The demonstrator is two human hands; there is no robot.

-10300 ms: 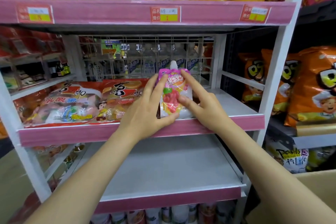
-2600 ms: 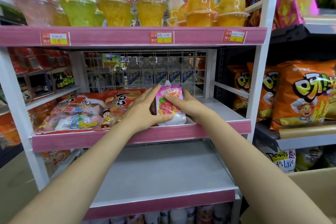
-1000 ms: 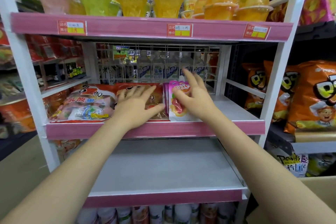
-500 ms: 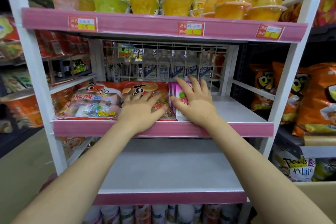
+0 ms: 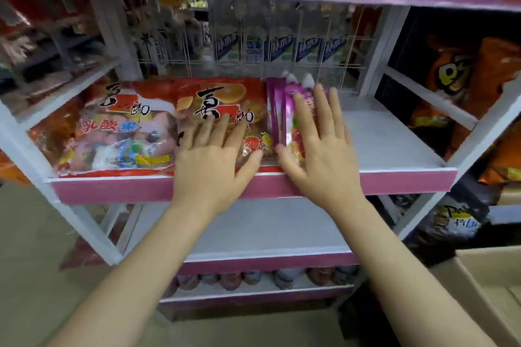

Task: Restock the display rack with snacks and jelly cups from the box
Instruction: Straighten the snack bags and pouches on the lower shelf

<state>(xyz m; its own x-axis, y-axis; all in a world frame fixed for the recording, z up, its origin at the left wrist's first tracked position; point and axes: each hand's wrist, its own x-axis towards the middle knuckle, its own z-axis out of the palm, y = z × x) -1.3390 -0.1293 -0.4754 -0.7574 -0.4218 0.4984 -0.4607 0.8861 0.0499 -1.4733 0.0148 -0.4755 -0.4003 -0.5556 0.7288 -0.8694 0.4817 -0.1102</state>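
Observation:
On the pink-edged middle shelf (image 5: 394, 180) lie two red snack bags: one at the left (image 5: 112, 132) and one in the middle (image 5: 222, 104). Right of them, several pink jelly pouches (image 5: 279, 110) with white caps lean together. My left hand (image 5: 214, 160) lies flat with straight fingers on the middle snack bag. My right hand (image 5: 318, 149) presses flat with spread fingers on the front pouch, hiding most of it. A cardboard box (image 5: 485, 290) shows at the lower right.
The shelf's right half (image 5: 389, 135) is bare white board. A wire grid (image 5: 282, 45) with bottles behind closes the back. The lower shelf (image 5: 267, 234) is bare; cups stand below it. Orange chip bags (image 5: 473, 76) fill the rack to the right.
The view has dropped and closed in on the middle shelf. Both hands stay flat on the snack bag and the pouches, which lean further back than a second ago.

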